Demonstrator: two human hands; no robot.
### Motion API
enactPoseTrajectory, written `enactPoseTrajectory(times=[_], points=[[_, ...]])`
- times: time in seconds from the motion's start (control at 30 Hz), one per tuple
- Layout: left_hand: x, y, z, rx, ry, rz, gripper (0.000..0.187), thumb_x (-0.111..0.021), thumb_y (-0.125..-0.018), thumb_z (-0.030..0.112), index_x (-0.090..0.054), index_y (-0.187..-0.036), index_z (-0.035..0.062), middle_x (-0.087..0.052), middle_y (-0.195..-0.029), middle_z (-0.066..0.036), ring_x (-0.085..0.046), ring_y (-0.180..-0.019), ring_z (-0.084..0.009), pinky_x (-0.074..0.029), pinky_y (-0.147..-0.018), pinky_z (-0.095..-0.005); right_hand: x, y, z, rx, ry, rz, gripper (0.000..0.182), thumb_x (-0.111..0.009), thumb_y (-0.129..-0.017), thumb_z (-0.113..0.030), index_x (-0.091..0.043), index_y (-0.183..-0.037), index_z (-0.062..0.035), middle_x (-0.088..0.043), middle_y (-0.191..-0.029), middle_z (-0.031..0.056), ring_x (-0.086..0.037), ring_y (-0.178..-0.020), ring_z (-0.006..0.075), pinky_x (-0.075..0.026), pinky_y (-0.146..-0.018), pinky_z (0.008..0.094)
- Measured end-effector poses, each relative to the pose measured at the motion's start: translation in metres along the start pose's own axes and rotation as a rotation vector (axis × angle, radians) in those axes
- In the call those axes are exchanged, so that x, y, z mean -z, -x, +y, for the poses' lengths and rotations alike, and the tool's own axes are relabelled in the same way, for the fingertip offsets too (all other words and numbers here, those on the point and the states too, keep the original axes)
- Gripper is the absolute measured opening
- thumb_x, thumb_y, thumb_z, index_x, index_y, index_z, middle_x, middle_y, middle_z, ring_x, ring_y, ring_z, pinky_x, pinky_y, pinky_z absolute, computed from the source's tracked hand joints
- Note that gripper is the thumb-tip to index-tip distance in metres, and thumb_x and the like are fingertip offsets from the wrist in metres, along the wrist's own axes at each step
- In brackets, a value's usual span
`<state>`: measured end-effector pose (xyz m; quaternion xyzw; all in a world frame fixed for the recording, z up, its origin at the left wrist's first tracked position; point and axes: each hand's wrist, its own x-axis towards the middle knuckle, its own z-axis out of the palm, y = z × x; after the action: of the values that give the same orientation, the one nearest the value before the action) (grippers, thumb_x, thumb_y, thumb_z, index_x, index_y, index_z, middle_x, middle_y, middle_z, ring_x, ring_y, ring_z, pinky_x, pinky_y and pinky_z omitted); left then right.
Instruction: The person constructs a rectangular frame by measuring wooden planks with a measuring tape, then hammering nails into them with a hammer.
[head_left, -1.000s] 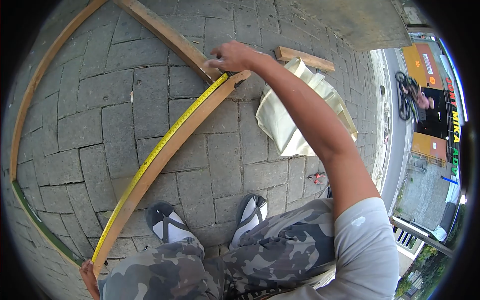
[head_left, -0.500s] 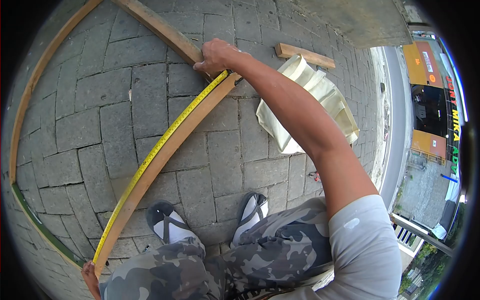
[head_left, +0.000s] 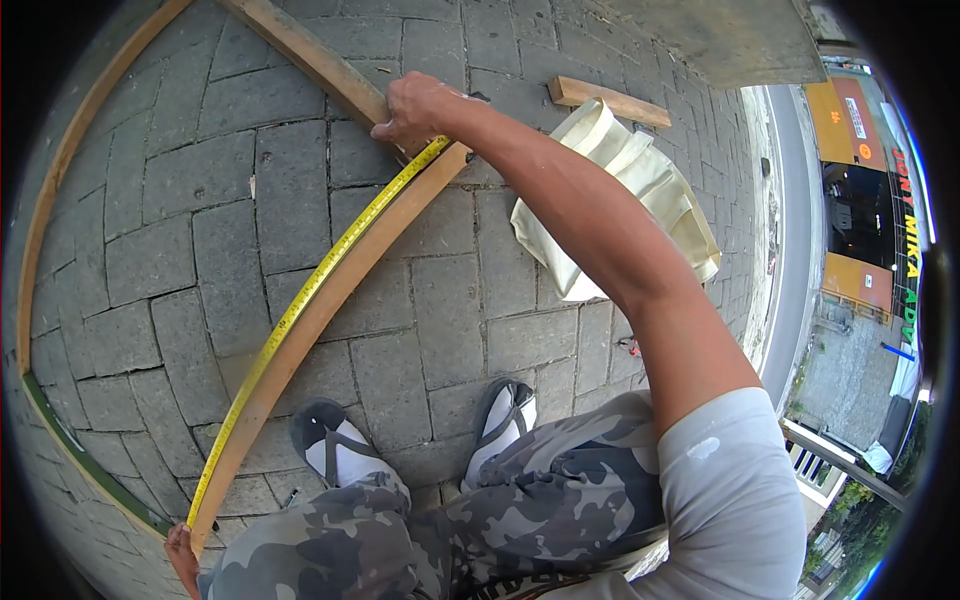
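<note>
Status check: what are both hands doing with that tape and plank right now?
Right hand pins yellow tape measure at wooden plank's far end. Left hand at near end, mostly hidden. Cloth bag alongside, not obstructing.

Only thing I could read was the vertical sign (head_left: pixel 912 225) on the building at the right edge: "JONT MIKA ADV". The tape measure's (head_left: pixel 330 262) numbers were too small.

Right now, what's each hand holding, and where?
Right hand pins the tape at the far end of the wood strip. Left hand grips the strip's near end, tape included.
</note>
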<state>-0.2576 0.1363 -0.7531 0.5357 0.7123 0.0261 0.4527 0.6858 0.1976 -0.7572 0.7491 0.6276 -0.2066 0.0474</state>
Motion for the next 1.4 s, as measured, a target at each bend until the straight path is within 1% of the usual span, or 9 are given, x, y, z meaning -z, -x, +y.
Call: enactPoseTrajectory(times=[0.1,0.2,0.3,0.63,0.9,1.03,1.23,1.3,1.4], points=[[-0.008,0.006,0.026,0.047,-0.028,0.016,0.02,-0.067,-0.097,0.009,-0.065,-0.099,-0.0099,-0.058,-0.093,-0.004,-0.058,-0.086,-0.0126,-0.047,-0.081,-0.0274,0.0,0.0,0.002,0.007,0.009,0.011,0.059,-0.074,-0.086,-0.051,-0.075,-0.092,0.0074,-0.073,-0.094,0.0291,-0.072,-0.093,0.0425,-0.058,-0.085,0.0472],[0.002,-0.002,0.004,-0.083,0.053,-0.057,0.019,-0.066,-0.097,0.009,-0.065,-0.099,-0.0096,-0.058,-0.092,-0.003,-0.058,-0.086,-0.0122,-0.047,-0.081,-0.0265,0.002,0.0,0.003,0.0,0.011,0.0,0.059,-0.073,-0.086,-0.052,-0.075,-0.09,0.0073,-0.073,-0.091,0.0287,-0.072,-0.091,0.0422,-0.058,-0.084,0.0471],[0.004,-0.002,0.003,0.009,0.067,-0.05,0.019,-0.065,-0.098,0.01,-0.065,-0.101,-0.0093,-0.058,-0.092,-0.003,-0.059,-0.086,-0.0121,-0.047,-0.081,-0.0264,0.0,-0.001,0.004,-0.006,0.029,-0.008,0.059,-0.073,-0.086,-0.052,-0.075,-0.09,0.0069,-0.073,-0.089,0.0278,-0.072,-0.088,0.0419,-0.059,-0.083,0.0468],[0.003,0.002,0.01,0.01,0.005,-0.006,0.02,-0.067,-0.097,0.01,-0.066,-0.103,-0.0087,-0.061,-0.096,-0.003,-0.06,-0.089,-0.0129,-0.048,-0.083,-0.0274,-0.001,0.0,0.004,-0.03,0.034,0.01,0.059,-0.073,-0.085,-0.053,-0.076,-0.09,0.0054,-0.073,-0.088,0.0263,-0.073,-0.086,0.0407,-0.059,-0.082,0.0462],[-0.013,0.012,0.017,-0.1,0.015,0.091,0.022,-0.069,-0.096,0.011,-0.066,-0.103,-0.0093,-0.06,-0.096,-0.004,-0.06,-0.089,-0.0133,-0.048,-0.084,-0.0281,-0.003,0.002,0.005,-0.023,0.024,0.001,0.061,-0.073,-0.085,-0.055,-0.076,-0.098,0.0042,-0.074,-0.095,0.0259,-0.073,-0.093,0.0404,-0.058,-0.085,0.0463],[-0.004,0.005,0.01,0.011,-0.042,0.04,0.022,-0.069,-0.096,0.011,-0.065,-0.103,-0.0093,-0.06,-0.096,-0.004,-0.06,-0.09,-0.0134,-0.048,-0.085,-0.0283,-0.002,0.004,0.004,-0.067,0.007,-0.022,0.065,-0.073,-0.085,-0.059,-0.076,-0.102,0.0032,-0.074,-0.098,0.0264,-0.073,-0.095,0.0402,-0.058,-0.086,0.047],[-0.006,0.006,0.019,-0.018,0.003,-0.007,0.022,-0.068,-0.097,0.012,-0.065,-0.104,-0.0093,-0.061,-0.097,-0.004,-0.06,-0.091,-0.0136,-0.048,-0.085,-0.0279,0.0,0.001,0.027,-0.024,0.038,-0.031,0.066,-0.066,-0.09,-0.064,-0.077,-0.107,-0.0008,-0.076,-0.101,0.021,-0.073,-0.099,0.0382,-0.056,-0.09,0.0477],[-0.001,0.004,0.011,-0.034,0.09,-0.036,0.021,-0.067,-0.097,0.011,-0.066,-0.104,-0.009,-0.061,-0.097,-0.004,-0.061,-0.091,-0.0136,-0.048,-0.086,-0.0278,0.006,0.008,0.038,0.042,0.005,-0.006,0.064,-0.063,-0.092,-0.063,-0.077,-0.111,-0.0031,-0.076,-0.105,0.0193,-0.072,-0.1,0.0367,-0.056,-0.091,0.047],[0.002,0.001,0.006,-0.046,0.016,-0.039,0.02,-0.066,-0.098,0.011,-0.066,-0.104,-0.0086,-0.061,-0.096,-0.004,-0.061,-0.091,-0.0135,-0.048,-0.085,-0.0279,0.012,0.02,0.061,0.104,-0.026,-0.056,0.06,-0.063,-0.094,-0.059,-0.076,-0.117,-0.0055,-0.076,-0.111,0.0171,-0.072,-0.104,0.0342,-0.055,-0.093,0.0444]])
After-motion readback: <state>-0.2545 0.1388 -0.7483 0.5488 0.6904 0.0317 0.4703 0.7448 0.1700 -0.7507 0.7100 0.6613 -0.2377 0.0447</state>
